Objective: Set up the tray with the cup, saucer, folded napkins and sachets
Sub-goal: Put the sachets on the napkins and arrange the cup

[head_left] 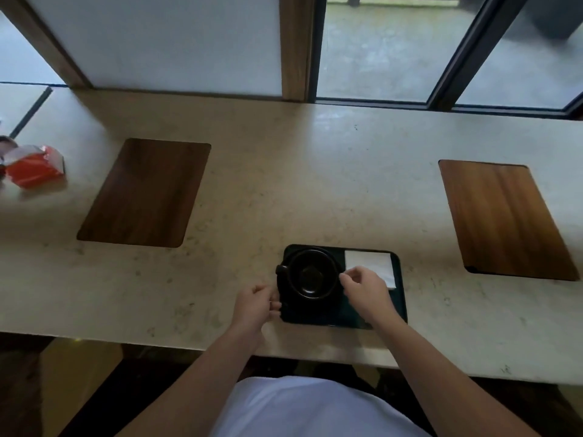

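On the table the black tray carries the cup at left and a white napkin at right; the left hand curls its grip at the tray's edge, and the right hand pinches fingers together over the napkin.

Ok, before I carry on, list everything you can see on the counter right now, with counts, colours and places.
tray: one, black, near counter edge, centre.
cup: one, black, upright on the tray's left half; whether a saucer sits under it I cannot tell.
napkin: one white piece, tray's far right corner.
wooden mats: two, brown, one far left of the tray, one to the right.
red packet: one, red and white, blurred, far left on the counter.
counter: one, beige stone, below the windows.
left hand: curled, at the tray's left edge.
right hand: pinching at the napkin's near corner.
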